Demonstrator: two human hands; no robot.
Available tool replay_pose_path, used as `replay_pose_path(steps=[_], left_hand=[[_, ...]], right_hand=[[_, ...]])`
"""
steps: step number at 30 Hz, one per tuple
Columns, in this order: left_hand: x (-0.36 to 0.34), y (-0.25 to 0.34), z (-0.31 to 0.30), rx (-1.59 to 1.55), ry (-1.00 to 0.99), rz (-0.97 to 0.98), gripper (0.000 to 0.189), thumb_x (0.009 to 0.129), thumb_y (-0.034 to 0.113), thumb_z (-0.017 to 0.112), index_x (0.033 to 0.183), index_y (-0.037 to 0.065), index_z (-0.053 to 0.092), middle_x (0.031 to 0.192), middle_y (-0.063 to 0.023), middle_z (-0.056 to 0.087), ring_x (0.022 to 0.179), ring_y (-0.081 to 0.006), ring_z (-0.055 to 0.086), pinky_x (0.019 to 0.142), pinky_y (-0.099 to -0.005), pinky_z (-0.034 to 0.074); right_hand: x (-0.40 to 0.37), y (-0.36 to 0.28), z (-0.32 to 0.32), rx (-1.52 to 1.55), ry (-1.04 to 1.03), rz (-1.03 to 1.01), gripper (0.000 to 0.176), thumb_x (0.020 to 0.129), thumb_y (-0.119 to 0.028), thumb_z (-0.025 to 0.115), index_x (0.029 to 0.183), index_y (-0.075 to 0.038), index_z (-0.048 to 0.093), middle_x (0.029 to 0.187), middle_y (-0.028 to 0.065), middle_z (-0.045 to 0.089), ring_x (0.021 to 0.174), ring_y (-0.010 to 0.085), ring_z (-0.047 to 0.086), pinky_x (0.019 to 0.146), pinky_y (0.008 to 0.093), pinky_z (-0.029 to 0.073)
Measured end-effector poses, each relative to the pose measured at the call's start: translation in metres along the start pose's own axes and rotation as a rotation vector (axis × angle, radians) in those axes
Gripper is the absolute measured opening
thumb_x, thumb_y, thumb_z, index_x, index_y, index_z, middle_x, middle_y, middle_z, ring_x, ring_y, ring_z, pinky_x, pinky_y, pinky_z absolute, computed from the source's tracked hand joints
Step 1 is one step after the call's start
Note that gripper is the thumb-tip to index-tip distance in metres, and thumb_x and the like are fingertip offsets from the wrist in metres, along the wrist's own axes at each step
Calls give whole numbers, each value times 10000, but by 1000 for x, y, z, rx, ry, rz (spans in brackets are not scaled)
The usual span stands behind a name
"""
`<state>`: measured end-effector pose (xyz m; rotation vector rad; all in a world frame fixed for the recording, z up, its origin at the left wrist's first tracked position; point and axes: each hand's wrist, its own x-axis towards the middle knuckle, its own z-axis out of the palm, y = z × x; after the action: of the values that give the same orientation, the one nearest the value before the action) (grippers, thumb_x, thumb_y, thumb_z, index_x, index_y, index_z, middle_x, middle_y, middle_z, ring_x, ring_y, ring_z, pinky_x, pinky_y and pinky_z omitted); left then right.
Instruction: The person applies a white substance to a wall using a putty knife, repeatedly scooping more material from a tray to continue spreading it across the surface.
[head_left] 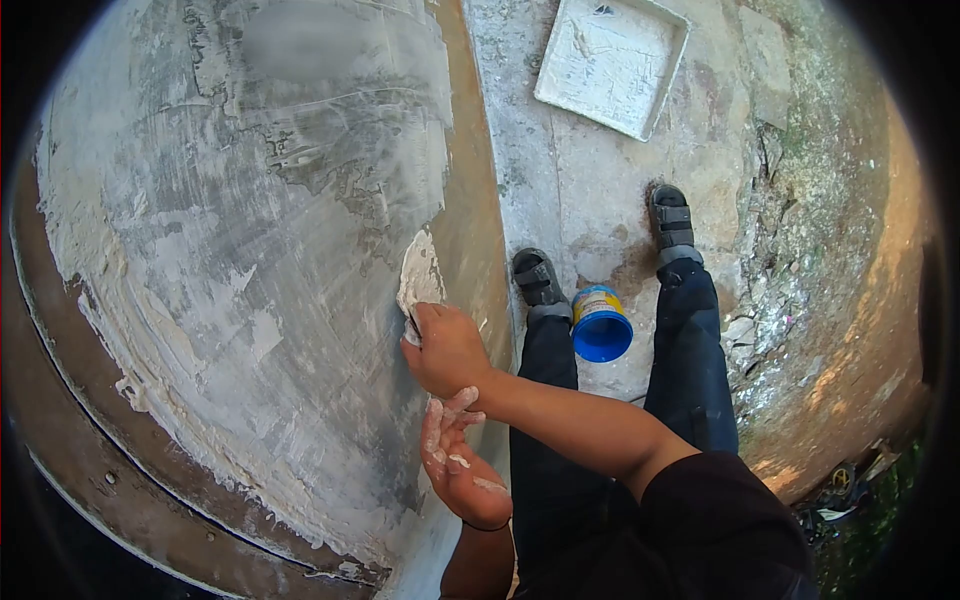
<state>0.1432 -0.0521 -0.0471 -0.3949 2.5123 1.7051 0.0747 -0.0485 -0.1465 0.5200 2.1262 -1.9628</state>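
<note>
A big curved grey wall (pixel 230 250), streaked with white filler, fills the left. At its right edge the right hand (pixel 447 350) is clenched around a putty blade (pixel 420 275) pressed flat on the wall. Just below it the left hand (pixel 455 465) is released, its palm smeared, its fingertips touching the right wrist. Further right, a blue tub (pixel 600 325) stands on the floor between the person's feet, and a white tray (pixel 612 62) lies far beyond it.
</note>
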Motion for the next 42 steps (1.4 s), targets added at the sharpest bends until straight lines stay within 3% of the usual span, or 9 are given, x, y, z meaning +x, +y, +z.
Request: replay_pose_path(steps=[7, 13, 14, 18, 25, 31, 37, 40, 42], left_hand=[[1, 16, 1, -13, 73, 118, 537, 853, 266, 318, 1254, -89, 304, 1060, -233, 532, 954, -316, 553, 754, -355, 440], [2, 9, 3, 95, 79, 92, 543, 860, 280, 312, 1258, -90, 289, 1045, -228, 537, 940, -322, 560, 736, -346, 449], [3, 5, 4, 106, 71, 88, 544, 861, 280, 310, 1258, -90, 287, 1045, -227, 537, 939, -323, 561, 732, -345, 451], [8, -9, 11, 123, 72, 71, 545, 860, 281, 305, 1258, -90, 283, 1040, -225, 541, 938, -324, 562, 723, -338, 454], [7, -24, 10, 150, 47, 68, 552, 854, 278, 305, 1266, -89, 274, 1046, -227, 541, 934, -325, 563, 716, -340, 458], [12, -23, 12, 191, 40, 71, 551, 864, 282, 295, 1270, -89, 268, 1047, -228, 540, 934, -327, 565, 710, -342, 463], [17, -21, 19, 184, 42, 65, 557, 868, 295, 298, 1266, -93, 267, 1046, -228, 541, 923, -326, 573, 707, -339, 469], [18, -21, 21, 177, 30, 52, 559, 868, 297, 292, 1266, -94, 267, 1045, -226, 541, 923, -325, 573, 708, -339, 469], [18, -22, 21, 188, 8, 59, 556, 869, 298, 280, 1265, -93, 269, 1042, -226, 542, 923, -324, 573, 709, -337, 466]], right_hand=[[-21, 2, -65, 201, -107, -80, 159, 684, -98, 589, 786, 9, 531, 697, 165, 521, 667, 354, 506, 606, 382, 426], [-9, 72, -50, 864, -321, 289, 257, 783, -10, 473, 1027, 5, 549, 926, 87, 620, 848, 116, 558, 753, 265, 440], [-6, 83, -47, 933, -351, 282, 254, 809, -5, 482, 1056, 4, 539, 958, 41, 610, 860, 93, 541, 768, 256, 439], [15, 107, -34, 979, -403, 282, 216, 815, -30, 533, 1026, 6, 557, 936, 37, 615, 836, 99, 553, 752, 257, 445], [56, 153, -12, 952, -432, 387, 186, 816, -36, 565, 998, 3, 573, 927, 20, 612, 841, 91, 556, 771, 248, 434], [89, 186, -12, 640, -237, 385, 182, 768, -25, 577, 946, -4, 609, 834, 34, 631, 749, 101, 559, 689, 250, 442], [83, 211, -47, 778, -230, 389, 203, 771, -56, 584, 966, -11, 615, 841, 27, 637, 722, 81, 549, 686, 262, 449], [78, 181, -72, 611, -126, 371, 220, 784, -42, 580, 998, 2, 592, 873, 71, 638, 742, 111, 571, 697, 258, 455], [75, 144, -71, 67, -31, 328, 215, 735, -79, 604, 939, -12, 588, 813, 145, 620, 664, 223, 591, 652, 305, 454]])
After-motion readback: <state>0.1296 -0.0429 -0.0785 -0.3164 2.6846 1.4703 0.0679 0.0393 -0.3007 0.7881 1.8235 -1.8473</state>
